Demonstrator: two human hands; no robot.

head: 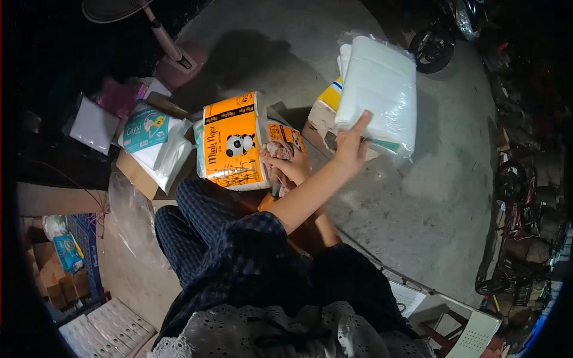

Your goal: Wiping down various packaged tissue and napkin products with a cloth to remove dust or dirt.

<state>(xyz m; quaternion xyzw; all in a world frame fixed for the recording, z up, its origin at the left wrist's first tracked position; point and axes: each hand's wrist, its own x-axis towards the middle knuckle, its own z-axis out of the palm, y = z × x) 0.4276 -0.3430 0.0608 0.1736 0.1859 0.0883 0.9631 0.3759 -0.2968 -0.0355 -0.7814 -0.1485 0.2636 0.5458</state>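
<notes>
My arms cross, the left over the right. My left hand (351, 145) grips the lower edge of a clear plastic pack of folded white sheets (380, 85). That pack is over a cardboard box (320, 118) with a yellow part, and whether it rests there I cannot tell. My right hand (295, 166) is closed around a crumpled pinkish patterned cloth (278, 152). Beside the cloth stands an orange Minh Ngoc tissue pack (230, 143) with a panda print. A second orange pack (280, 133) shows partly behind it.
To the left, a Caysi pack (147, 129) lies on a cardboard box (136, 172) near other plastic-wrapped packs (94, 125). A pink fan base (183, 65) stands behind. A motorbike wheel (432, 50) is at upper right. Clear plastic film (132, 223) lies beside my knees.
</notes>
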